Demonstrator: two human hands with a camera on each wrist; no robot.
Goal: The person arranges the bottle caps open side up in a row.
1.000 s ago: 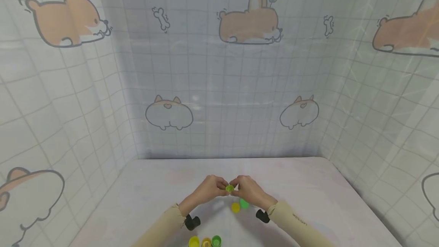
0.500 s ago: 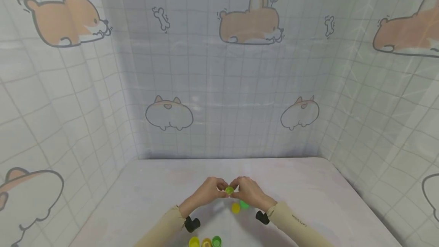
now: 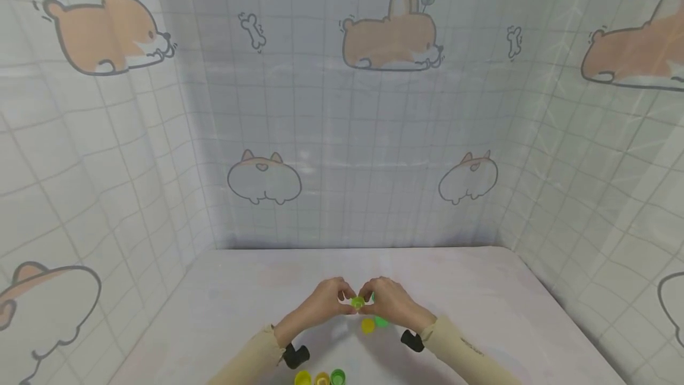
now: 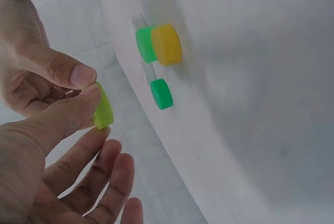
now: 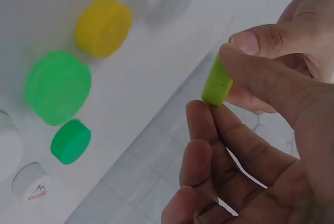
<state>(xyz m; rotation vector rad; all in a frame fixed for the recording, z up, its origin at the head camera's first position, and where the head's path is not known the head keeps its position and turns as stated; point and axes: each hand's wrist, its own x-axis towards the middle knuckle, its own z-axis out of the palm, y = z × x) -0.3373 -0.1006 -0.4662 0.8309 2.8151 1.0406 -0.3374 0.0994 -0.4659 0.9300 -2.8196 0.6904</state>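
Observation:
A small lime-green cap (image 3: 357, 302) is held above the table between both hands. My left hand (image 3: 327, 299) pinches its left side with thumb and fingertips, and my right hand (image 3: 392, 300) pinches its right side. In the left wrist view the cap (image 4: 103, 107) stands on edge between the thumbs and fingers. The right wrist view shows the same cap (image 5: 217, 82) tilted, partly covered by a thumb. On the table lie a yellow cap (image 5: 104, 27), a light green cap (image 5: 58, 87) and a smaller darker green cap (image 5: 71, 141).
Two white caps, one larger (image 5: 8, 145) and one smaller with a printed mark (image 5: 31, 181), lie beside the green ones. Near the front edge of the head view stand a yellow cap (image 3: 303, 378), an orange-yellow one (image 3: 322, 379) and a green one (image 3: 338, 377). Patterned curtains (image 3: 342, 212) surround the table.
Both hands, with the lime-green cap between them, have come slightly lower in the head view. A bit of green beside the right fingers has come into sight.

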